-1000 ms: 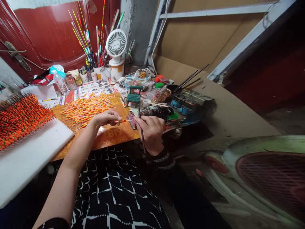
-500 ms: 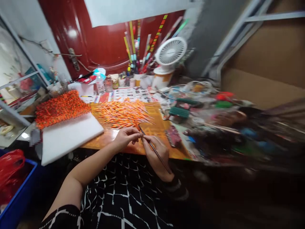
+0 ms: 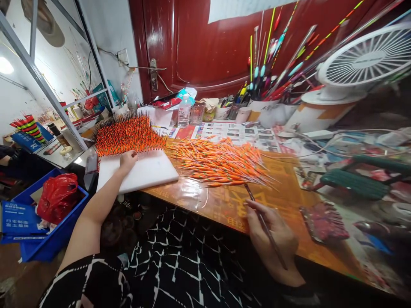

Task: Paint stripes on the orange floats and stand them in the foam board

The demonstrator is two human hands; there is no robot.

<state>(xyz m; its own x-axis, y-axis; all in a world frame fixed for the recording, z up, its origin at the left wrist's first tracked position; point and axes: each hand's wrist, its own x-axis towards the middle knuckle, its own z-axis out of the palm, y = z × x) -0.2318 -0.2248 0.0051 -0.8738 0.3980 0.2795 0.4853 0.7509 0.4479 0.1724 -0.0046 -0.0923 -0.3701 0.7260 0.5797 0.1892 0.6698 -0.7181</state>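
Observation:
My left hand is at the front edge of a dense block of upright orange fishing floats, stuck in a white foam board. Its fingers are pinched on a fishing float, mostly hidden by the hand. In my right hand a thin dark paintbrush slants up and left, its tip just over the wooden tabletop. Beyond that tip lies a loose pile of orange fishing floats with pale stems.
A white fan stands at the back right, beside cups of tools and long floats. A water bottle is behind the pile. On the right lie a dark red block and a green object. A blue crate sits low left.
My left hand has gone from beside my right hand over to the foam board on the left. My right hand still holds the paintbrush. The view has turned left.

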